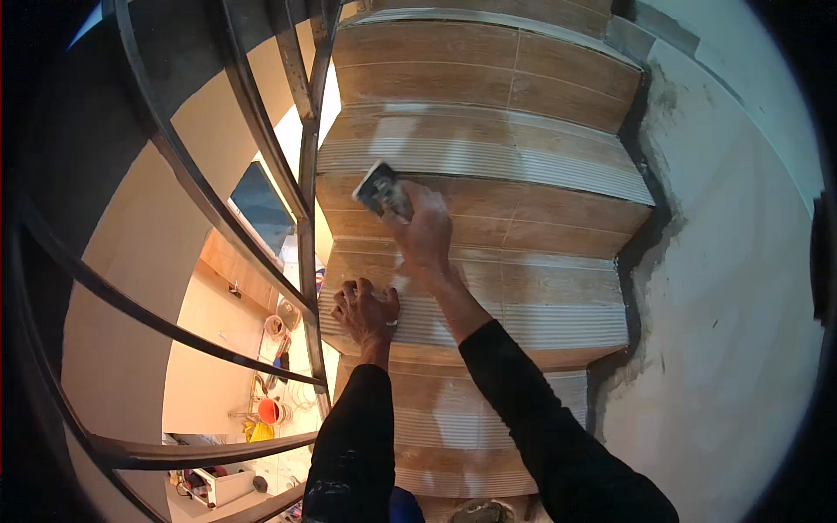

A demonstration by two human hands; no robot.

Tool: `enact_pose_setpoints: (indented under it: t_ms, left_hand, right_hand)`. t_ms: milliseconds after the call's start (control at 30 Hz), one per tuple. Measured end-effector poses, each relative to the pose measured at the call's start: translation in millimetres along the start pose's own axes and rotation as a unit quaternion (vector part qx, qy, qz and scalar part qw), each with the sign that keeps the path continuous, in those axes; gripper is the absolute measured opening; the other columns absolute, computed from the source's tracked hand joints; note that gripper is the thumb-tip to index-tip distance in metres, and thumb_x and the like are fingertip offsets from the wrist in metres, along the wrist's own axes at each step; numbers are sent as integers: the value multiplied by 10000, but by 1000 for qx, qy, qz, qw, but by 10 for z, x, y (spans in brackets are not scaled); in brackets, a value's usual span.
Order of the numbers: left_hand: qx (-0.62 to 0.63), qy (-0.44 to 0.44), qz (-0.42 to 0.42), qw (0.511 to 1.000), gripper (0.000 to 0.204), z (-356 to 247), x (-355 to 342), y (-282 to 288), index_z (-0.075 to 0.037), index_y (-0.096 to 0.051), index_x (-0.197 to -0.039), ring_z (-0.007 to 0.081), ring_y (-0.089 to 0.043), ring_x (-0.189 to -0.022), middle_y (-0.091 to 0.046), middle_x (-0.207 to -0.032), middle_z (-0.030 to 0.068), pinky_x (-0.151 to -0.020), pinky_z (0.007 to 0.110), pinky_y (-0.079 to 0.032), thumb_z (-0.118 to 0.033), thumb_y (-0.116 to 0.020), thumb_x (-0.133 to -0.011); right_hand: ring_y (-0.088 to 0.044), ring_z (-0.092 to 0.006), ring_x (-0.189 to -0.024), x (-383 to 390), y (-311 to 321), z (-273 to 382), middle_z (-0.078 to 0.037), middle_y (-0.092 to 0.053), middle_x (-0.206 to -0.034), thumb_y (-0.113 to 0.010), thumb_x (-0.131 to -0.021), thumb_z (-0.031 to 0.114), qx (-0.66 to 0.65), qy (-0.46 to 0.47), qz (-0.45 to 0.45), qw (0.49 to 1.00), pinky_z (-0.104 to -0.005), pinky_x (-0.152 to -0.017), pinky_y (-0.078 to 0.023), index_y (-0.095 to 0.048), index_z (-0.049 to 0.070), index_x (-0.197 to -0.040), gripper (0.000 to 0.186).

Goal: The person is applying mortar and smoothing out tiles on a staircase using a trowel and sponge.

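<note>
My right hand (425, 228) is closed around a small dark rectangular block (380, 187) with a pale edge. The block, slightly blurred, is over the front of a wood-look tiled step, near the railing side; whether it touches the tile I cannot tell. Below and to the left, my left hand (364, 309) lies on the tread of a lower step (558, 283), its fingers spread and slightly bent, holding nothing. Whitish dusty smears show on the tiles, and ribbed strips (571, 324) run along the front of the treads.
A dark metal railing (307, 187) borders the stairs on the left. Through its bars, a lower floor shows an orange-red bucket (271, 410) and several scattered items. On the right, a pale wall (715, 288) meets the steps along a rough grey cement band (643, 253).
</note>
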State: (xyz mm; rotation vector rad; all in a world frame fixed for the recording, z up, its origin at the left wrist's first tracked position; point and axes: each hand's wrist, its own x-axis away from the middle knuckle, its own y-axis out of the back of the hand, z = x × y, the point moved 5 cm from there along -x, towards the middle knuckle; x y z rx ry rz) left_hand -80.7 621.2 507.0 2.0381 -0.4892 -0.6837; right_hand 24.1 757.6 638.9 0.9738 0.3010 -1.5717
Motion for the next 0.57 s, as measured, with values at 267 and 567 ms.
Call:
enact_pose_setpoints:
  t_ms: [267, 567]
  left_hand:
    - [9, -1, 16, 1000, 474, -72, 3, 24, -93, -764, -1145, 337, -550, -1314, -666, -1307, 122, -1085, 530, -383, -429, -785, -811]
    - [-13, 6, 22, 1000, 506, 44, 15, -20, -107, -768, -1184, 336, -543, -1328, -653, -1348, 110, -1096, 548, -371, -446, -779, -808]
  right_hand:
    - [-634, -357, -1093, -109, 477, -411, -81, -738, -1121, -855, -756, 104, 148, 167, 53, 973, -499, -961, -549, -757, 111, -1199, 453]
    - [-736, -358, -1089, 846, 1700, -379, -131, -749, -1273, -864, -884, 325, -235, -119, 242, 934, -493, -989, -584, -670, 83, -1414, 614]
